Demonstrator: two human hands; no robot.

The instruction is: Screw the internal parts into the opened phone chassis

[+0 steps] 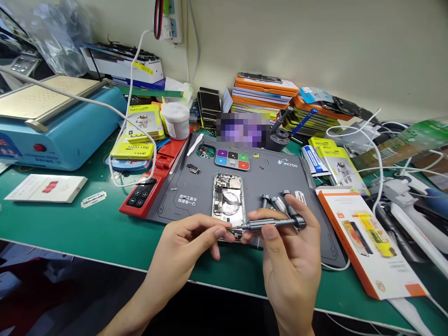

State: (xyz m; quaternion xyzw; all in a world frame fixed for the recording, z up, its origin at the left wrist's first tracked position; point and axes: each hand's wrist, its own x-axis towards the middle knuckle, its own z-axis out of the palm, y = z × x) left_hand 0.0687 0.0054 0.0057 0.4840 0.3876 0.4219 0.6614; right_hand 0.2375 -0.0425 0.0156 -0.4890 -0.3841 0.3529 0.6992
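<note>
My right hand (292, 252) holds a grey precision screwdriver (261, 225) level, with its thin shaft pointing left. The thumb and index finger of my left hand (189, 245) are pinched at the screwdriver's tip; whether a tiny part is between them too, I cannot make out. Just behind my hands lies an opened phone (229, 191) with its inner parts showing, its lower end partly covered by my fingers. It rests on a grey work mat (189, 212). Several more screwdrivers (266, 199) lie on the mat beyond my right hand.
A red control unit (140, 198) edges the mat at left, near a blue machine (70, 126). Colour-marked tray (231, 160) and small parts lie behind the phone. An orange-white box (371, 247) stands right. Battery boxes (143, 121) and a white cable (130, 93) crowd the back.
</note>
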